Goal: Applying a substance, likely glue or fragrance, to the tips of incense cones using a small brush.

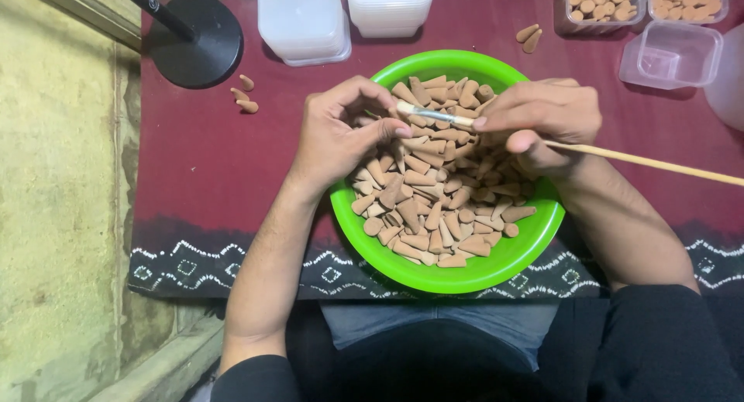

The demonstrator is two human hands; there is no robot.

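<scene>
A bright green bowl (511, 255) heaped with several tan clay-coloured cones (434, 208) sits on a maroon cloth (209, 162). My left hand (341, 135) hovers over the bowl's left side, fingers pinched together on one small cone near the brush tip. My right hand (542, 119) holds a thin paintbrush (620, 158) with a long pale wooden handle running off to the right; its metal ferrule and bristles (418, 111) point left, touching the spot between my left fingers.
Stacked clear plastic tubs (306, 22) stand at the back, two more tubs (604, 3) filled with cones at the back right, and an empty one (670, 55). A black round stand base (198, 42) sits back left. Loose cones (245, 94) lie on the cloth.
</scene>
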